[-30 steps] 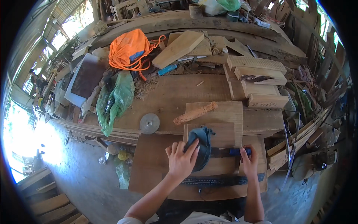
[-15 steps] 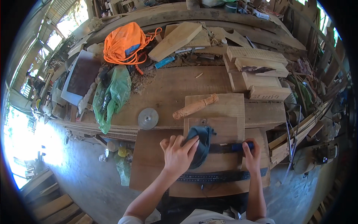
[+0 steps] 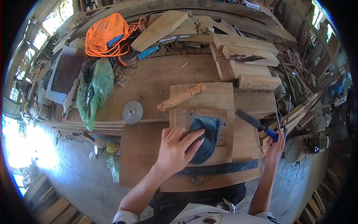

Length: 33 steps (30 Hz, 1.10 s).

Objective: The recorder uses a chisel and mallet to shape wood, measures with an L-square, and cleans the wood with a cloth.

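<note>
My left hand (image 3: 179, 147) pinches a dark blue-green cloth piece (image 3: 207, 136), rounded and folded like a pouch, over a small wooden board (image 3: 179, 119) with a round metal fitting (image 3: 191, 113). Part of the cloth is hidden by my fingers. Off to the right, clear of the cloth, my right hand (image 3: 275, 147) is closed round the blue handle of a flat dark-bladed tool (image 3: 253, 120). Its blade points up and to the left; its exact kind is unclear. A long dark strip with pale markings (image 3: 223, 166) lies along the near side of the work board.
A rough reddish-brown stick (image 3: 181, 98) and a metal disc (image 3: 132, 112) lie beyond my left hand. Stacked wood blocks (image 3: 257, 81) stand at the far right. Farther left are a green plastic bag (image 3: 100, 86) and an orange bag with cord (image 3: 104, 35).
My right hand has lifted the blue-handled tool away from the cloth, up and to the right, tilting its blade. My left hand keeps its grip on the cloth. The whole view has shifted slightly.
</note>
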{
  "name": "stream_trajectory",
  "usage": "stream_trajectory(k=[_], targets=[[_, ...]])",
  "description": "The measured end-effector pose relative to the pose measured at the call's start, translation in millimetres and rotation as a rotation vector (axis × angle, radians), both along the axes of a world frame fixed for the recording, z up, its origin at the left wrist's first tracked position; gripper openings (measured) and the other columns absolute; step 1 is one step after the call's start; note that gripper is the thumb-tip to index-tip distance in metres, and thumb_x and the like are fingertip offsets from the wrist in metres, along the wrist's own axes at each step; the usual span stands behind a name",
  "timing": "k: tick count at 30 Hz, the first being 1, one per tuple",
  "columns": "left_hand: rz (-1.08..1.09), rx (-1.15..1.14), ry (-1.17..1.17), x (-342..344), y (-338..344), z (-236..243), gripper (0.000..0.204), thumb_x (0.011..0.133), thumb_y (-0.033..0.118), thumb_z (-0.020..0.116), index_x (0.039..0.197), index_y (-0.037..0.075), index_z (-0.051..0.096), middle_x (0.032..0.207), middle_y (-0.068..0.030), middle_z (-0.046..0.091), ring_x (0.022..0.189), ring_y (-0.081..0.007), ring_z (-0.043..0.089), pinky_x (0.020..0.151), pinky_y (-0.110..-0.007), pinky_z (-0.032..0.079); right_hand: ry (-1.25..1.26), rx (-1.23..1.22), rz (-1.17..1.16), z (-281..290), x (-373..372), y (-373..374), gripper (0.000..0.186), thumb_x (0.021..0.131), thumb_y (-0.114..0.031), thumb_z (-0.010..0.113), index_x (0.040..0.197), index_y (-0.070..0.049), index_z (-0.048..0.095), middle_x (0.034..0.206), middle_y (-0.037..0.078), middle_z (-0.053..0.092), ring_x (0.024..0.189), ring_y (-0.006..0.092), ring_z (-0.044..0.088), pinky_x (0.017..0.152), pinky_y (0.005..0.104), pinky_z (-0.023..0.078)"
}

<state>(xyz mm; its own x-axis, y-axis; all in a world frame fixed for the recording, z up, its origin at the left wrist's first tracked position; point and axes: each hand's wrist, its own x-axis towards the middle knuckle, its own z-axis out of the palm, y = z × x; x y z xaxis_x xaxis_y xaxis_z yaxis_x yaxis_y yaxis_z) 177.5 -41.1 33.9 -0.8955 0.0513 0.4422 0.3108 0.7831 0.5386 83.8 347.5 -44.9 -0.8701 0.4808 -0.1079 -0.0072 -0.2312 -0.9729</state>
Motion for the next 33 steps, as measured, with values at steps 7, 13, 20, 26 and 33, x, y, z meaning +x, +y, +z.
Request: stream_trajectory(k=[7, 13, 20, 26, 33], targets=[[-0.047, -0.08, -0.104, -7, 48, -37, 0.028, 0.097, 0.026, 0.073, 0.124, 0.019, 0.075, 0.097, -0.0042, 0.06, 0.096, -0.0239, 0.063, 0.089, -0.043, 0.043, 0.01, 0.011, -0.006, -42, -47, 19, 0.032, 0.109, -0.04, 0.062, 0.099, -0.01, 0.061, 0.069, 0.001, 0.053, 0.056, 0.009, 0.049, 0.048, 0.0241, 0.035], [-0.084, -0.159, -0.077, -10, 79, -46, 0.027, 0.097, 0.028, 0.072, 0.123, 0.023, 0.075, 0.095, -0.0026, 0.058, 0.095, -0.0221, 0.06, 0.087, -0.042, 0.037, -0.171, -0.068, 0.035, -58, -55, 2, 0.032, 0.108, -0.046, 0.061, 0.1, -0.015, 0.06, 0.071, -0.003, 0.055, 0.056, 0.0073, 0.05, 0.047, 0.0225, 0.034], [0.01, -0.124, -0.113, 15, 35, -39, 0.025, 0.092, 0.025, 0.078, 0.117, 0.024, 0.081, 0.089, -0.0022, 0.057, 0.087, -0.0217, 0.059, 0.083, -0.041, 0.035, -0.275, 0.179, 0.138, -54, -55, 19, 0.038, 0.105, -0.049, 0.065, 0.12, -0.014, 0.063, 0.078, 0.0, 0.06, 0.059, 0.0077, 0.055, 0.05, 0.0226, 0.038], [0.055, -0.087, -0.203, 28, 27, -39, 0.027, 0.093, 0.021, 0.078, 0.12, 0.023, 0.081, 0.087, -0.0025, 0.056, 0.087, -0.0222, 0.058, 0.087, -0.04, 0.036, 0.132, 1.097, -0.052, -16, -24, 8, 0.026, 0.106, -0.027, 0.064, 0.117, -0.003, 0.063, 0.089, 0.01, 0.066, 0.079, 0.0254, 0.065, 0.073, 0.0385, 0.05], [0.063, -0.06, -0.179, 26, 29, -41, 0.026, 0.093, 0.02, 0.078, 0.119, 0.023, 0.081, 0.086, -0.0019, 0.058, 0.086, -0.0225, 0.057, 0.086, -0.04, 0.036, 0.32, 1.177, 0.945, 8, 78, -61, 0.024, 0.086, -0.015, 0.078, 0.097, -0.002, 0.062, 0.089, 0.014, 0.064, 0.086, 0.036, 0.065, 0.076, 0.0451, 0.053]])
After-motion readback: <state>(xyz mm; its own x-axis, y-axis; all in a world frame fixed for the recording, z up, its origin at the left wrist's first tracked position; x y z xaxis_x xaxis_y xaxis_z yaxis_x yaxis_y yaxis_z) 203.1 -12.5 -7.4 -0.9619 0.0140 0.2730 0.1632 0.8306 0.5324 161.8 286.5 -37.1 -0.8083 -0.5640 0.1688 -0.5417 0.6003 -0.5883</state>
